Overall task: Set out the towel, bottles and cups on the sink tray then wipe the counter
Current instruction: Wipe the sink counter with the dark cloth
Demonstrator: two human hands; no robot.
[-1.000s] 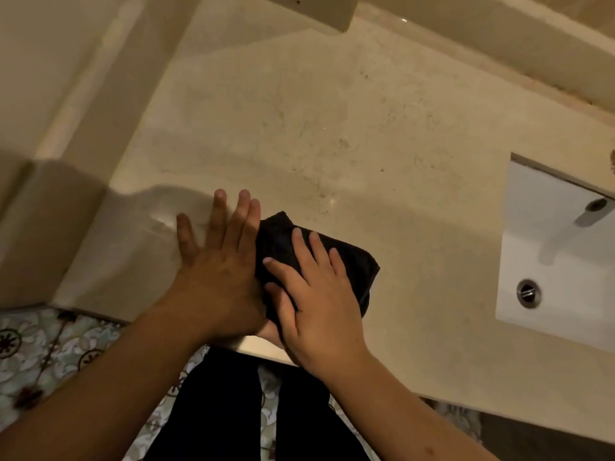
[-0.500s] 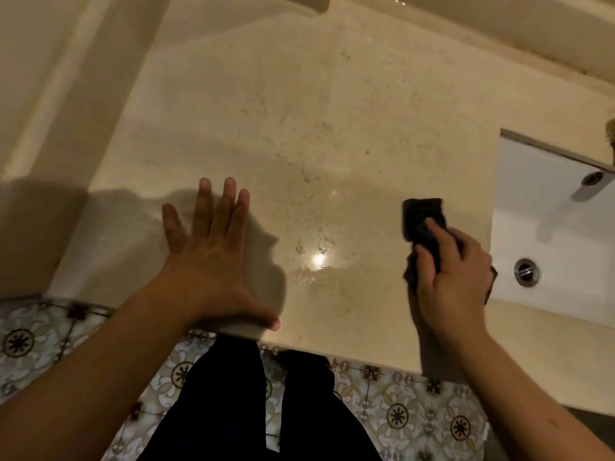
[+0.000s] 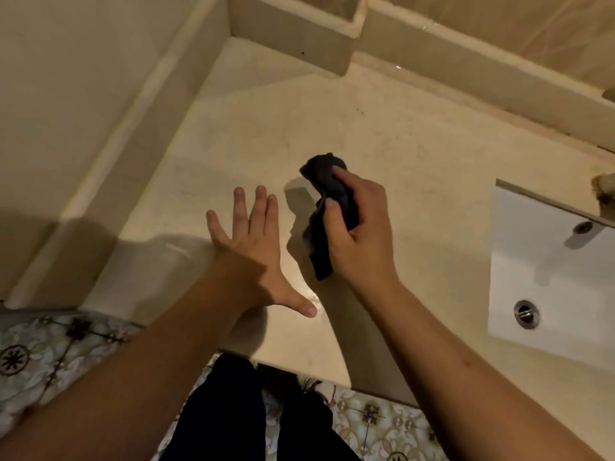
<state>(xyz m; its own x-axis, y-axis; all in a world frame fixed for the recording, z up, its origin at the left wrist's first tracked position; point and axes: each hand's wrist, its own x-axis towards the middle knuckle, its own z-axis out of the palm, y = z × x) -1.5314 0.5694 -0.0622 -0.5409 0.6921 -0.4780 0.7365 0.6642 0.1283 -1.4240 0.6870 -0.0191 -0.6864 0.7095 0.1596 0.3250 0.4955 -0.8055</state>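
Note:
My right hand (image 3: 361,234) grips a bunched black cloth (image 3: 327,194), lifted a little above the beige stone counter (image 3: 416,154); the cloth casts a shadow on the stone to its left. My left hand (image 3: 256,251) lies flat on the counter just left of the cloth, fingers spread and thumb pointing right, holding nothing. No bottles, cups or tray are in view.
A white sink basin (image 3: 545,277) with a metal drain (image 3: 525,313) is set into the counter at the right. A raised stone ledge (image 3: 293,41) runs along the back and left wall. The counter's front edge is near my legs, over patterned floor tiles (image 3: 43,347).
The cloth was under both hands by the front edge, swept right toward the sink in my right hand, and has now come back to the middle, bunched and raised. My left hand stayed flat.

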